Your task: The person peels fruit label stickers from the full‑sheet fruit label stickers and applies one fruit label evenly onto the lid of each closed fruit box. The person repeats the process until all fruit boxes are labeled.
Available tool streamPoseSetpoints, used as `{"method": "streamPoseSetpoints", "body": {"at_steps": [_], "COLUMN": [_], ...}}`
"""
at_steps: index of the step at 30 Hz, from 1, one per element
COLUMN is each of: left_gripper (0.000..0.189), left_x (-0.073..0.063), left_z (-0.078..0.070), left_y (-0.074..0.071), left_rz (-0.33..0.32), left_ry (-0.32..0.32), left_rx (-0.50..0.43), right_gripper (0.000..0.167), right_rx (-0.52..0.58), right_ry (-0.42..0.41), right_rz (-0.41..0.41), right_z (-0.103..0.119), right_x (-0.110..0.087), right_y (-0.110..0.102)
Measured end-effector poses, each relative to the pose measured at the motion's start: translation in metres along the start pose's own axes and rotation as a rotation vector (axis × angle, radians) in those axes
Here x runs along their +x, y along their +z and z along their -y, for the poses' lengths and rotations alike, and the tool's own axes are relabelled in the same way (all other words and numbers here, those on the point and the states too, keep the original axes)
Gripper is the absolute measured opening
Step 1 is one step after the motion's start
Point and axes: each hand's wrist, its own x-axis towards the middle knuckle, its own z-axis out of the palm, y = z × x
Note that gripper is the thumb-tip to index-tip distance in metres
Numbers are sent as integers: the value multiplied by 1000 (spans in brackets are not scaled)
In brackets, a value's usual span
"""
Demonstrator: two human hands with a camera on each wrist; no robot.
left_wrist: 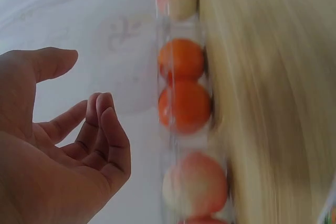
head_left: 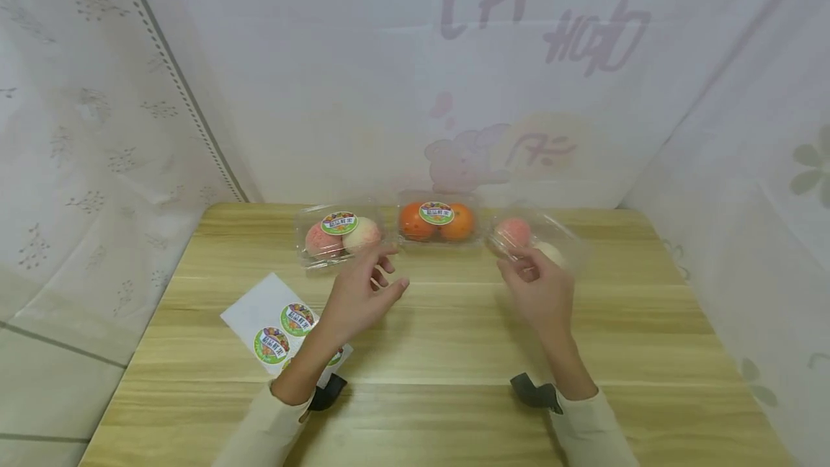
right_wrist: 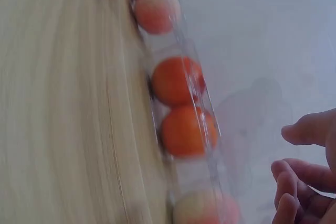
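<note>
Both empty, fingers loosely curved: left hand (head_left: 363, 292), right hand (head_left: 542, 292). Orange-fruit box (head_left: 436, 243) beyond and between fingertips; left pink-fruit box (head_left: 310, 219), right pink-fruit box (head_left: 561, 229) flank it, aligned probably for reach.

Curtained workspace, building type not determinable, pale yellow wood-grain surface (head_left: 441, 352), white rear sheet (head_left: 350, 92) with pinkish lettering and cartoon figure, white left curtain (head_left: 58, 164) with grey sprig print, white flower-printed right curtain (head_left: 733, 236)

Glossy clear plastic boxes (head_left: 439, 236) — wood-grained table (head_left: 428, 416)
</note>
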Motion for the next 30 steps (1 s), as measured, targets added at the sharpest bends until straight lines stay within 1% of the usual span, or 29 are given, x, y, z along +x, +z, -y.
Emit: {"method": "streamPoseSetpoints", "body": {"at_steps": [5,8,11,16,19,25,30], "left_gripper": [53,53,53,55,58,65,68], "left_x": [7,14,20,30,35,44,50], "left_z": [-6,-6,-8,-12,-12,-9,-11], "left_y": [20,32,41,54,63,80,90], "left_rz": [39,61,82,111,138,188,209], "left_ry": [14,17,23,12,-2,-27,-16], "left_rx": [-22,-21,-15,-13,-12,-18,-12], "right_gripper": [27,35,46,72,86,103,112], "right_rx": [-29,-67,-105,-141,-174,-219,-228], "right_ry": [45,90,143,248,301,360,387], "right_rz": [-79,-117,-124,-69,-35,-4,29], "right_z": [-12,-21,-29,-33,-35,-41,-50], "right_x": [4,7,9,12,13,14,15], "right_y": [-14,-20,-24,-32,-35,-38,-41]}}
